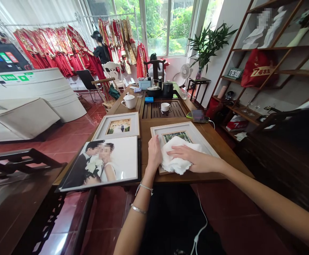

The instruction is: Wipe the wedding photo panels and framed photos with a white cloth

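Observation:
A white-edged picture frame [190, 126] lies on the wooden table in front of me, a small photo partly showing in its middle. Along the frame's left edge, my left hand [154, 152] grips the side, its thumb and fingers close together. A bunched white cloth [177, 164] covers the lower part of the frame. Spread over that cloth, my right hand [187, 156] holds it down against the frame's face. To the left lie a large wedding photo panel [125, 159], overhanging the front edge, and another framed photo [134, 122] just behind it.
Farther back on the table [146, 125] stand a lidded white teapot-like cup [129, 101], a slatted tea tray [154, 110] with a small white cup [165, 106], and a dark kettle [167, 90]. A shelf unit [250, 79] rises at right. A white cable [201, 226] hangs before me.

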The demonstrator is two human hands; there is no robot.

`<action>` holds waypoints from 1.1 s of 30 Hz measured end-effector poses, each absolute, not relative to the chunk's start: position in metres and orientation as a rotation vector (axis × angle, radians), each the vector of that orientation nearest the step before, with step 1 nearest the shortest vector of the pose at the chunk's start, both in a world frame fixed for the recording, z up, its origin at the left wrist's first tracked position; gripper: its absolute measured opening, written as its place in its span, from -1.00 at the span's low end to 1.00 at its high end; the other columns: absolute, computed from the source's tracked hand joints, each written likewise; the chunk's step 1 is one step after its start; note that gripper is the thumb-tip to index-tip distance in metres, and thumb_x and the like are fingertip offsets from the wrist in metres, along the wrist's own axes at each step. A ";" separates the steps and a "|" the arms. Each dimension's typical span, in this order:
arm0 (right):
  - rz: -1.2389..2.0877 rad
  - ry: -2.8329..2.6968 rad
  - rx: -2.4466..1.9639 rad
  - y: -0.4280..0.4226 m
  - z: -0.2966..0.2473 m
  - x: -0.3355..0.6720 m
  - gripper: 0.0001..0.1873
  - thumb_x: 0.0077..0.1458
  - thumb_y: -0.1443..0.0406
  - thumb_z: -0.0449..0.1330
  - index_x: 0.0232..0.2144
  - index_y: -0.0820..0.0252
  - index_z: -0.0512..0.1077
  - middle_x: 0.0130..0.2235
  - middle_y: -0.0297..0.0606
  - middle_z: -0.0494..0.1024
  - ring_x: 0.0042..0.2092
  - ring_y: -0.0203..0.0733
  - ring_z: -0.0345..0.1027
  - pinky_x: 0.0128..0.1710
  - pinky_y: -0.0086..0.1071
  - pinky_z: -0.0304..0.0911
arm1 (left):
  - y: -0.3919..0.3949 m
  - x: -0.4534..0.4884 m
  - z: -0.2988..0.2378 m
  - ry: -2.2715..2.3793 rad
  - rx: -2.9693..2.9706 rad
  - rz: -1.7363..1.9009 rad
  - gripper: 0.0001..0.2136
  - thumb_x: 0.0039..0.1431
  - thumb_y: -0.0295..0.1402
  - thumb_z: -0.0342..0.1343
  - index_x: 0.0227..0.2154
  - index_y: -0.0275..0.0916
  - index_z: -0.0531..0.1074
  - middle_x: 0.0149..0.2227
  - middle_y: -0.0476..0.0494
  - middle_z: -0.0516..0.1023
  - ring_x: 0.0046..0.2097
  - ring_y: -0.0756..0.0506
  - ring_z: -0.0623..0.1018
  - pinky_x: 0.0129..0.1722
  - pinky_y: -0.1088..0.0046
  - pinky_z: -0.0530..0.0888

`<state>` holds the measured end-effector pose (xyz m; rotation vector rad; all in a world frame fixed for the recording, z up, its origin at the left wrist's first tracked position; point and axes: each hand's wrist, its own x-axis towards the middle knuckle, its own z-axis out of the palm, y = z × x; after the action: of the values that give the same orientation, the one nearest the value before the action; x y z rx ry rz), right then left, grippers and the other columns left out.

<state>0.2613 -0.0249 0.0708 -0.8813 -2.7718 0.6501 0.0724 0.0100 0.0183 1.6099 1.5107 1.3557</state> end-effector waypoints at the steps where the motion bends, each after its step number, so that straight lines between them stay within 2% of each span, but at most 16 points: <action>1: 0.662 -2.777 -0.853 -0.028 0.073 0.264 -0.26 -0.09 0.53 0.03 0.20 0.12 0.22 0.25 -0.22 0.24 0.32 -0.04 -0.12 0.27 0.06 -0.22 | 0.011 0.072 0.017 1.506 1.601 1.342 -0.53 0.35 -0.22 -0.41 -0.02 -0.28 0.37 0.07 -0.26 0.45 0.17 -0.16 0.35 0.20 0.22 0.23; 4: 0.692 -2.794 -0.810 -0.035 0.081 0.273 -0.26 -0.09 0.54 0.02 0.19 0.07 0.24 0.23 -0.26 0.28 0.31 -0.05 -0.07 0.28 0.04 -0.23 | 0.014 0.073 0.012 1.533 1.669 1.301 -0.60 0.33 -0.26 -0.30 -0.04 -0.30 0.38 0.09 -0.30 0.42 0.20 -0.19 0.32 0.24 0.16 0.18; 6: 0.701 -2.796 -0.879 -0.038 0.086 0.280 -0.25 -0.10 0.54 0.01 0.18 0.04 0.25 0.22 -0.30 0.31 0.30 -0.04 -0.04 0.29 0.05 -0.26 | 0.016 0.074 0.006 1.569 1.773 1.256 -0.67 0.25 -0.36 -0.14 0.00 -0.34 0.35 0.14 -0.36 0.36 0.25 -0.22 0.25 0.27 0.14 0.14; 8: 0.674 -2.792 -0.998 -0.040 0.089 0.288 -0.24 -0.12 0.53 0.00 0.17 0.03 0.27 0.21 -0.32 0.31 0.29 -0.03 0.00 0.28 0.06 -0.23 | 0.017 0.075 0.000 1.599 1.860 1.216 -0.63 0.16 -0.50 -0.08 0.05 -0.39 0.31 0.19 -0.42 0.28 0.28 -0.24 0.19 0.29 0.15 0.12; 11: 0.539 -2.781 -1.168 -0.038 0.090 0.304 -0.26 -0.13 0.53 -0.01 0.15 0.07 0.30 0.19 -0.27 0.34 0.26 -0.02 0.08 0.25 0.02 -0.10 | 0.018 0.074 -0.006 1.626 1.928 1.136 -0.55 0.11 -0.62 -0.15 0.09 -0.45 0.25 0.21 -0.47 0.23 0.31 -0.24 0.16 0.30 0.14 0.11; 14: 0.364 -2.753 -1.304 -0.033 0.084 0.322 -0.28 -0.12 0.52 -0.02 0.13 0.08 0.33 0.17 -0.26 0.38 0.24 -0.01 0.10 0.22 0.01 -0.02 | 0.020 0.072 -0.008 1.617 1.980 1.085 -0.52 0.09 -0.65 -0.17 0.11 -0.43 0.24 0.22 -0.43 0.23 0.31 -0.24 0.16 0.30 0.13 0.12; 17: 0.191 -2.713 -1.422 -0.025 0.075 0.334 -0.27 -0.15 0.52 -0.03 0.12 0.07 0.33 0.16 -0.25 0.39 0.25 -0.01 0.08 0.20 0.05 -0.02 | 0.022 0.069 -0.007 1.600 2.002 1.087 -0.50 0.06 -0.67 -0.16 0.10 -0.38 0.27 0.22 -0.37 0.26 0.30 -0.22 0.18 0.31 0.15 0.12; 20: 0.004 -2.650 -1.539 -0.012 0.066 0.338 -0.24 -0.21 0.51 -0.01 0.13 0.16 0.31 0.16 -0.14 0.39 0.26 0.00 0.05 0.20 0.08 -0.04 | 0.024 0.067 -0.005 1.585 2.019 1.063 -0.51 0.05 -0.68 -0.17 0.07 -0.40 0.30 0.20 -0.38 0.30 0.29 -0.21 0.20 0.30 0.16 0.13; 22: -0.054 -2.585 -1.611 0.002 0.063 0.334 -0.26 -0.17 0.49 0.00 0.15 0.19 0.29 0.17 -0.09 0.36 0.27 0.01 0.03 0.20 0.10 -0.05 | 0.026 0.065 -0.004 1.576 2.031 1.046 -0.53 0.06 -0.69 -0.17 0.06 -0.42 0.31 0.19 -0.40 0.31 0.29 -0.21 0.22 0.30 0.16 0.14; 26: 0.085 -2.394 -1.763 0.039 0.063 0.313 -0.29 -0.06 0.45 -0.02 0.20 0.16 0.21 0.23 -0.11 0.27 0.29 0.05 -0.03 0.20 0.14 -0.11 | 0.029 0.065 -0.004 1.568 2.018 1.061 -0.51 0.02 -0.71 -0.16 0.04 -0.38 0.32 0.18 -0.37 0.31 0.28 -0.20 0.23 0.30 0.16 0.14; 31: 0.198 -2.298 -1.838 0.068 0.057 0.275 -0.33 0.02 0.41 -0.06 0.22 0.15 0.19 0.24 -0.05 0.25 0.29 0.26 -0.10 0.08 0.44 -0.18 | 0.034 0.068 0.001 1.568 2.002 1.052 -0.49 -0.02 -0.72 -0.14 0.02 -0.32 0.33 0.17 -0.35 0.34 0.27 -0.22 0.24 0.28 0.13 0.15; 33: 0.252 -2.335 -1.802 0.065 0.052 0.264 -0.32 0.00 0.41 -0.05 0.22 0.15 0.19 0.26 -0.08 0.22 0.31 0.28 -0.17 0.08 0.48 -0.24 | 0.036 0.069 0.005 1.569 2.012 1.039 -0.48 -0.03 -0.73 -0.14 0.03 -0.33 0.31 0.16 -0.37 0.35 0.27 -0.22 0.24 0.27 0.13 0.15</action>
<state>0.2638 0.0652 0.0523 -1.8017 -2.3348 0.2523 0.0687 0.0358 0.0047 2.0117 1.5692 1.0393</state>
